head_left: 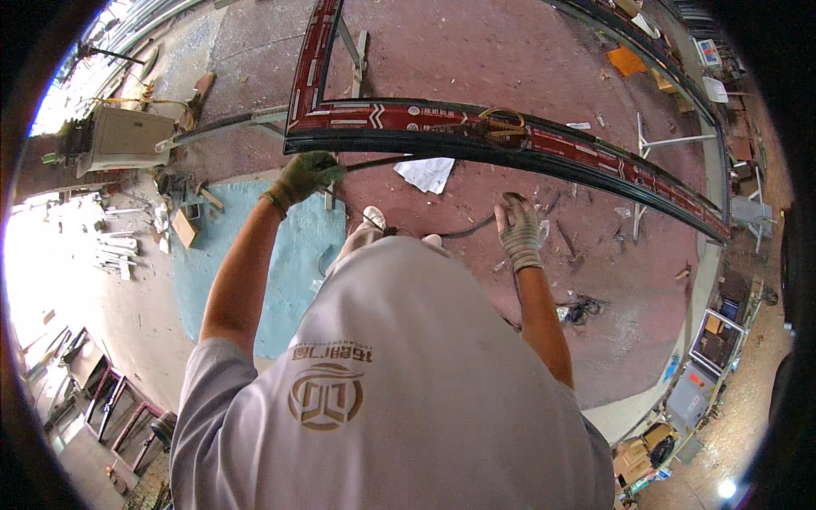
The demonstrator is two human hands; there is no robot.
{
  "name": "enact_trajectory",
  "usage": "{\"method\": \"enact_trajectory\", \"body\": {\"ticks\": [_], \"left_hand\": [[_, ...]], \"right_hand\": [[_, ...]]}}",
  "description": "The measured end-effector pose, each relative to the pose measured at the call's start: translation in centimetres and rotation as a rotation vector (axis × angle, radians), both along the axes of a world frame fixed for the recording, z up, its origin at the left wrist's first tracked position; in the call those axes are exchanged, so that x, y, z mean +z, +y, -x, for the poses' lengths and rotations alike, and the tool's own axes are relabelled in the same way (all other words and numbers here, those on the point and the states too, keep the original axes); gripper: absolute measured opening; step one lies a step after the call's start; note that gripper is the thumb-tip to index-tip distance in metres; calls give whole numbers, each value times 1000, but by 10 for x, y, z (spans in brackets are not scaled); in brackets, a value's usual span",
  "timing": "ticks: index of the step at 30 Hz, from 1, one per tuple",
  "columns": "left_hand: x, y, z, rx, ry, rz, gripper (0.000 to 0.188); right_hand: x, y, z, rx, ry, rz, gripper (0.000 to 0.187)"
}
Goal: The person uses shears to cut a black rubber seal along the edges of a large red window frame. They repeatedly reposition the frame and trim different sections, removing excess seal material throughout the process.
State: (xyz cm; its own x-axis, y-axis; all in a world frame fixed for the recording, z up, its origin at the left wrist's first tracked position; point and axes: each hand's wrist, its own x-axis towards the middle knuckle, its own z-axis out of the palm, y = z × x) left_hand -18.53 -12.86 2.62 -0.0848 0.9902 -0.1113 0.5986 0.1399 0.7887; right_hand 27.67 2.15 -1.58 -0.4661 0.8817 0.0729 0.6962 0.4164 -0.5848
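A large frame (399,116) with red protective film and black edges lies raised ahead of me. My left hand (311,176), in a green glove, is closed at the near left corner, just under the black edge. From its fingers a black rubber strip (382,161) runs right along that edge. My right hand (518,231), in a pale striped glove, is held apart from the frame, lower and to the right. Its fingers are curled on a black strip that trails left over the floor behind my body. Whether both lengths are one strip is hidden.
A looped yellowish-brown item (503,127) rests on the frame's near bar. Metal stands (639,170) support the frame. A blue-green mat (255,255), white paper (425,173) and dark tangled scraps (580,309) lie on the floor. A beige cabinet (127,140) stands at left.
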Motion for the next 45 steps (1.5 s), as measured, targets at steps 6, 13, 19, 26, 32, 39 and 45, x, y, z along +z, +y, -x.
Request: {"method": "enact_trajectory", "body": {"ticks": [6,13,19,26,32,39,45], "left_hand": [[-4,-5,-7,-23,-167,120,21],[-11,8,1,-206,-631,307,16],[-15,9,-18,-388,-715,467,9],[-11,36,-42,-365,-868,651,11],[-4,46,-27,-464,-776,516,13],[20,53,-10,-175,-1010,589,12],[29,53,-23,-211,-1057,614,11]], "right_hand": [[-29,-47,24,158,-344,438,49],[-67,-123,65,176,-401,379,45],[-79,-178,155,119,-106,515,46],[-87,-205,231,175,195,452,39],[-52,-200,212,-135,-31,591,37],[-47,-207,158,-117,-390,580,44],[-49,-295,47,-447,-326,657,40]]}}
